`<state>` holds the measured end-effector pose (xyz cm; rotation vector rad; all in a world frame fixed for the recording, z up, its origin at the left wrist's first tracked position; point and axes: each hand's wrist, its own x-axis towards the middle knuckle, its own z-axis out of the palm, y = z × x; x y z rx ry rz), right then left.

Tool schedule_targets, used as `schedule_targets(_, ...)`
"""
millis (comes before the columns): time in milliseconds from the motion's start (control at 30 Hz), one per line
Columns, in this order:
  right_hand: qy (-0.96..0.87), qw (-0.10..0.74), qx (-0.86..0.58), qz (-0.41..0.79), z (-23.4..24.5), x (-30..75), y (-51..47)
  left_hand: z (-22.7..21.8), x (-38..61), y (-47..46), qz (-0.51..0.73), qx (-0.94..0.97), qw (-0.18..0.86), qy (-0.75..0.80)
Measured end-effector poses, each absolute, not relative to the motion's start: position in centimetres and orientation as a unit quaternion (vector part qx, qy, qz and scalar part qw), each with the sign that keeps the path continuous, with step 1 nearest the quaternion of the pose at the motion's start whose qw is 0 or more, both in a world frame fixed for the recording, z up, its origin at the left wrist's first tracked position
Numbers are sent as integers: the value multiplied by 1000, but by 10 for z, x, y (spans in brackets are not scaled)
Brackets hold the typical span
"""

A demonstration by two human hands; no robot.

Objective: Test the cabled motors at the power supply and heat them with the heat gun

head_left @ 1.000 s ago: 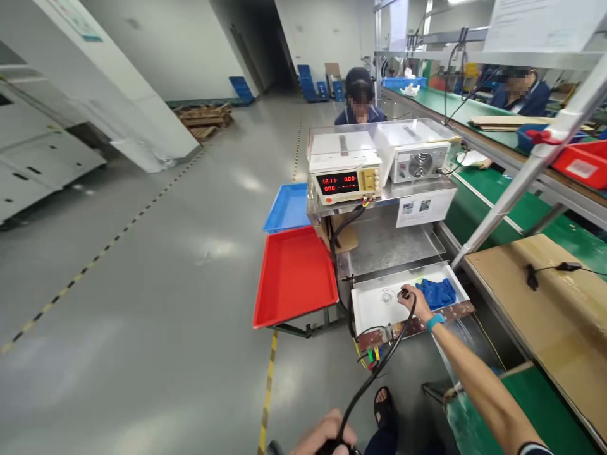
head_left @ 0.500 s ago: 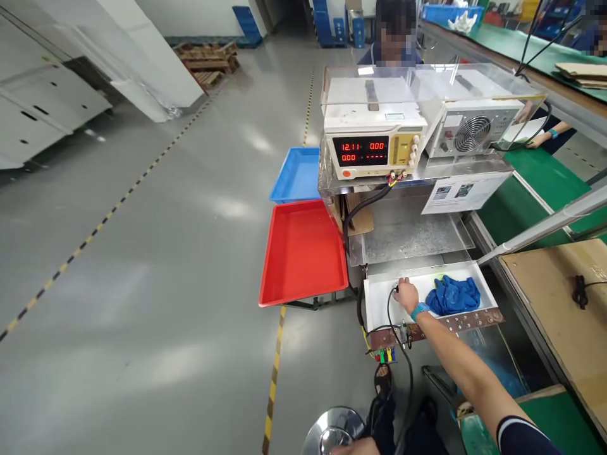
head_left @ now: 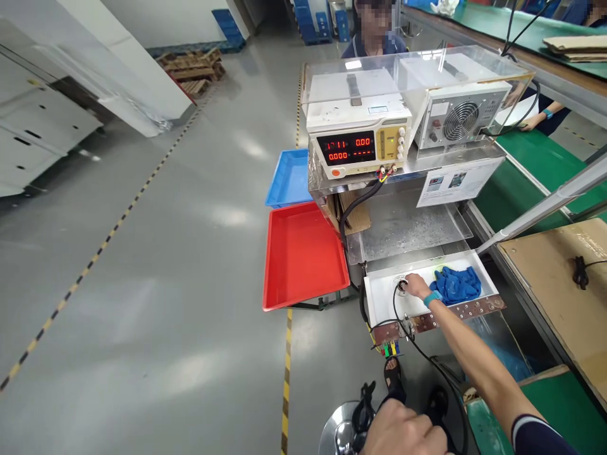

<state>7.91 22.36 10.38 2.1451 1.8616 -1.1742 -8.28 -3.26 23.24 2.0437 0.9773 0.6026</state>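
My right hand reaches into a white tray and pinches the end of a black cable there. The cable runs from that hand back down to my left hand at the bottom edge, which is closed on the cable's other, bundled part. A blue cloth lies in the tray just right of my right hand. A brown strip with terminals runs along the tray's front edge.
A power supply with red digits and a fan unit sit under a clear cover. Red tray and blue tray stand left. A round metal stool is below. A person sits beyond the bench. Cardboard lies right.
My left hand has come back up into view at the bottom edge, holding the cable. My right hand stays in the white tray, shifted slightly right toward the blue cloth.
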Motion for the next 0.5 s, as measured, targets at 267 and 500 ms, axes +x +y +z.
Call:
schedule_targets(267,233,-87,463,-850,180,71,63,183,-43,-59,224,716,554,361)
schedule_targets(500,221,-254,577,-744,141,99,-15,139,-37,-81,254,625,584,452)
